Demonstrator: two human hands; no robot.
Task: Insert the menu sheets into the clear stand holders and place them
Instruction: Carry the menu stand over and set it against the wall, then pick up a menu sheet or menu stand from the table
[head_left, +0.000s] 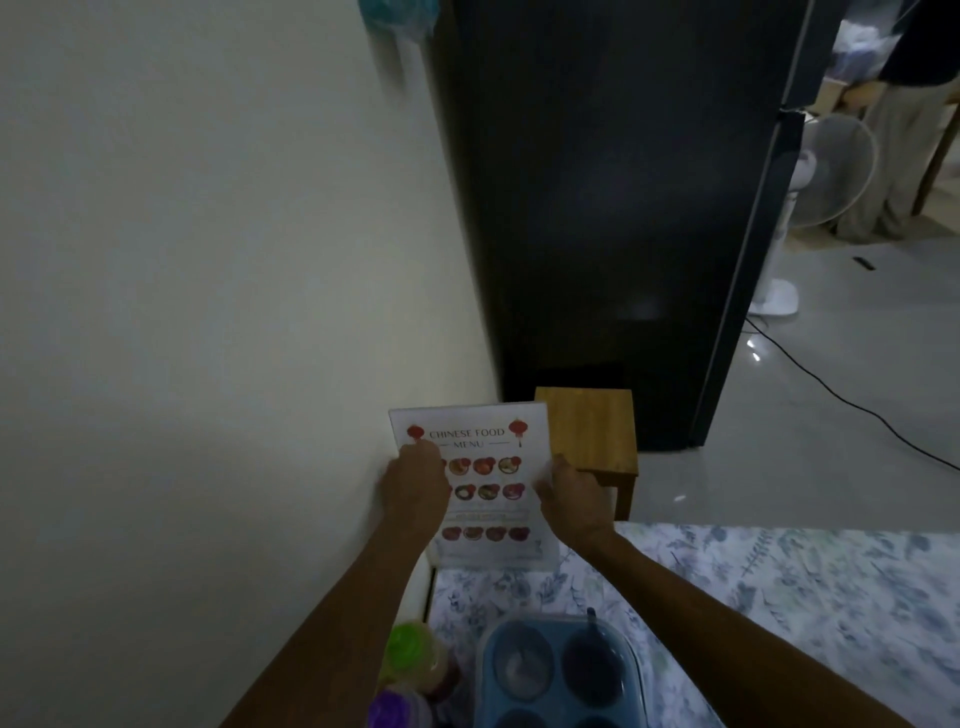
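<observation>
Head view: both hands grip a clear stand holder (470, 483) with a Chinese food menu sheet (475, 439) inside, left hand (415, 488) on its left edge, right hand (571, 493) on its right, upright at the far corner of the floral-covered table (779, 597) beside the wall (208, 260)

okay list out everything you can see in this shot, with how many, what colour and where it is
Menu stand holder: one, clear with a white Chinese food menu sheet inside, at the table's far left corner, held by both hands.
Table: one, floral blue-grey cloth, lower right.
Compartment container: one, blue, near table edge.
Jars: two or more, green and purple lids, left of the container.
Stool: one, wooden, behind the menu.
Refrigerator: one, black, centre.
Fan: one, white, right background.
Cable: one, black, on the floor.
Left hand: on the holder's left edge.
Right hand: on its right edge.
</observation>
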